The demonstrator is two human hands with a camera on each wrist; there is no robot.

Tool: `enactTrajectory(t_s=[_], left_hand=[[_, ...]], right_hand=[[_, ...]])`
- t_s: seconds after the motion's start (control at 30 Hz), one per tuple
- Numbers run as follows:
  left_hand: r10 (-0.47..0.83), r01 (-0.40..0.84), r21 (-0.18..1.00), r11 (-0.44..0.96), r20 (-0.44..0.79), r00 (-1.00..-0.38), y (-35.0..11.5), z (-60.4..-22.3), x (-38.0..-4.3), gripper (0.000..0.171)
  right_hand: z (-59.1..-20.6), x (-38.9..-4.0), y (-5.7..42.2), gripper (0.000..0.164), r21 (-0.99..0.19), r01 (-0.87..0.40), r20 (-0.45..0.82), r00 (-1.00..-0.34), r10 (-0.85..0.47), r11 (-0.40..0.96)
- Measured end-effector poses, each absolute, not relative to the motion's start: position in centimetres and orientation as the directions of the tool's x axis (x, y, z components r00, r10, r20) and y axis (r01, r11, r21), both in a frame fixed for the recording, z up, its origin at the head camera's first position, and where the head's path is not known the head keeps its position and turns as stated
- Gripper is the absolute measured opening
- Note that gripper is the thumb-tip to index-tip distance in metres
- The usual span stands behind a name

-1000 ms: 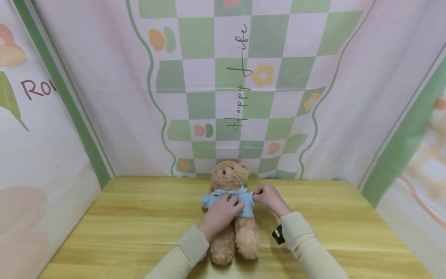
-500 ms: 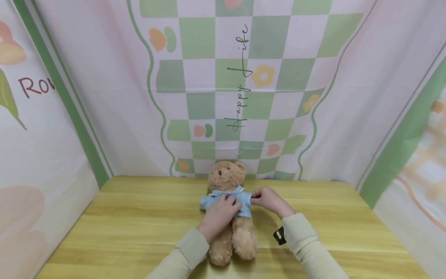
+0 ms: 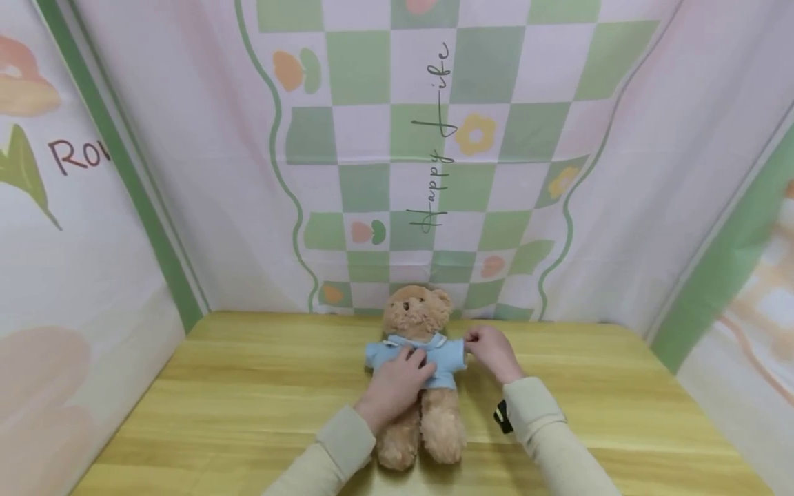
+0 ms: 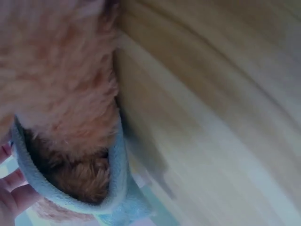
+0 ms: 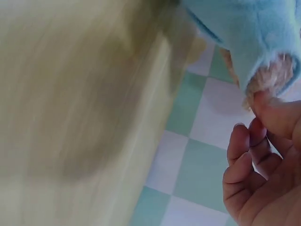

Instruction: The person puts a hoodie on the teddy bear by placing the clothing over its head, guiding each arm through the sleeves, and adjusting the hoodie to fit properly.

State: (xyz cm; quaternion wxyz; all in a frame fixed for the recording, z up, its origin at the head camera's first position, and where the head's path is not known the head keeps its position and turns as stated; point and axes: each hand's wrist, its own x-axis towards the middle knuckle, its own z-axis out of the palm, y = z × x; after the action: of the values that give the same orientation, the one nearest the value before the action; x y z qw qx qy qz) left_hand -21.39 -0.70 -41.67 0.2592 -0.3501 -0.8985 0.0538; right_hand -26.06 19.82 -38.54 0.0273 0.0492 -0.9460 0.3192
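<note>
A light-brown teddy bear (image 3: 442,427) in a blue short-sleeved shirt (image 3: 445,358) lies face up, legs toward me. My left hand (image 3: 397,382) lies over its front, bent fingers and thumb holding the shirt; the left wrist view shows fingertips by the shirt's hem (image 4: 70,202) and fur inside it. At the sleeve on the right side, my right hand (image 3: 493,351) pinches the furry arm end (image 5: 269,77) between thumb and finger, just inside the sleeve opening. The other fingers of that hand curl below. Part of the bear's belly and one leg are hidden under my left hand.
The bear lies on a yellow wood-grain table (image 3: 260,399). Behind it hangs a green-and-white checked curtain (image 3: 366,69), with printed cloth on both sides. A small black device (image 3: 504,417) shows at my right cuff.
My right hand has drawn outward to the right, and the bear's sleeve is stretched further out. My left hand stays on the bear's front. The whole view has shifted slightly.
</note>
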Motion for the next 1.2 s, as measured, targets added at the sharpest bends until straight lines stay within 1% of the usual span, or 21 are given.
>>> enactTrajectory(t_s=[0.1, 0.17, 0.27, 0.33, 0.4, 0.5, 0.57, 0.6, 0.67, 0.7, 0.77, 0.83, 0.97, 1.03, 1.13, 1.2], left_hand=[[0.632, 0.58, -0.262, 0.772, 0.42, -0.652, -0.6, -41.8, -21.3, 0.007], [0.611, 0.566, -0.242, 0.788, 0.416, -0.674, -0.7, -41.9, -21.4, 0.006], [0.592, 0.556, -0.218, 0.802, 0.423, -0.687, -0.8, -42.0, -21.4, 0.006], [0.582, 0.549, -0.214, 0.808, 0.436, -0.686, -0.9, -42.0, -21.4, 0.005], [0.575, 0.55, -0.199, 0.811, 0.447, -0.686, -1.0, -42.0, -21.5, 0.01], [0.579, 0.565, -0.173, 0.807, 0.42, -0.699, -1.1, -42.0, -21.5, 0.028], [0.591, 0.577, -0.165, 0.8, 0.383, -0.71, -1.1, -41.9, -21.5, 0.039], [0.598, 0.58, -0.171, 0.797, 0.364, -0.714, -1.1, -41.8, -21.5, 0.043], [0.611, 0.587, -0.182, 0.789, 0.333, -0.718, -1.0, -41.8, -21.5, 0.042], [0.617, 0.59, -0.19, 0.785, 0.325, -0.717, -0.8, -41.7, -21.5, 0.04], [0.623, 0.595, -0.192, 0.78, 0.324, -0.712, -0.5, -41.4, -21.5, 0.036], [0.631, 0.603, -0.195, 0.774, 0.326, -0.704, -0.2, -41.2, -21.5, 0.032], [0.64, 0.609, -0.205, 0.766, 0.329, -0.694, 0.4, -40.9, -21.5, 0.028], [0.636, 0.602, -0.21, 0.77, 0.322, -0.701, 0.5, -40.8, -21.5, 0.027], [0.623, 0.589, -0.208, 0.781, 0.318, -0.714, 0.6, -40.8, -21.4, 0.026], [0.615, 0.581, -0.205, 0.788, 0.32, -0.721, 0.6, -40.8, -21.4, 0.025]], right_hand=[[-38.7, -26.0, 20.3, 0.016, -0.646, -0.116, 0.056, -0.993, -0.105, 0.754], [-38.5, -25.7, 20.5, 0.02, -0.694, -0.115, 0.023, -0.99, -0.138, 0.711], [-38.3, -25.0, 20.7, 0.025, -0.745, -0.099, -0.021, -0.985, -0.172, 0.66], [-38.1, -24.6, 20.7, 0.03, -0.75, -0.126, -0.014, -0.978, -0.207, 0.649], [-38.1, -24.3, 20.5, 0.033, -0.751, -0.14, -0.003, -0.977, -0.215, 0.645], [-38.3, -24.0, 20.3, 0.032, -0.714, -0.181, 0.036, -0.974, -0.223, 0.677], [-38.4, -23.9, 20.0, 0.026, -0.675, -0.205, 0.072, -0.974, -0.214, 0.709], [-38.4, -23.8, 19.9, 0.02, -0.641, -0.225, 0.1, -0.972, -0.211, 0.734], [-38.5, -23.7, 19.8, 0.01, -0.572, -0.259, 0.166, -0.966, -0.2, 0.778], [-38.5, -23.7, 19.9, 0.008, -0.541, -0.269, 0.198, -0.962, -0.19, 0.797], [-38.4, -23.9, 20.1, 0.011, -0.5, -0.256, 0.242, -0.958, -0.151, 0.827], [-38.4, -24.2, 20.5, 0.012, -0.497, -0.222, 0.257, -0.961, -0.103, 0.839], [-38.6, -25.2, 21.4, 0.014, -0.559, -0.161, 0.211, -0.976, -0.048, 0.814], [-38.7, -25.5, 21.7, 0.017, -0.619, -0.147, 0.157, -0.986, -0.062, 0.771], [-38.7, -25.5, 22.0, 0.026, -0.726, -0.107, 0.043, -0.993, -0.111, 0.679], [-38.6, -25.2, 22.0, 0.035, -0.738, -0.082, -0.019, -0.99, -0.143, 0.669]])
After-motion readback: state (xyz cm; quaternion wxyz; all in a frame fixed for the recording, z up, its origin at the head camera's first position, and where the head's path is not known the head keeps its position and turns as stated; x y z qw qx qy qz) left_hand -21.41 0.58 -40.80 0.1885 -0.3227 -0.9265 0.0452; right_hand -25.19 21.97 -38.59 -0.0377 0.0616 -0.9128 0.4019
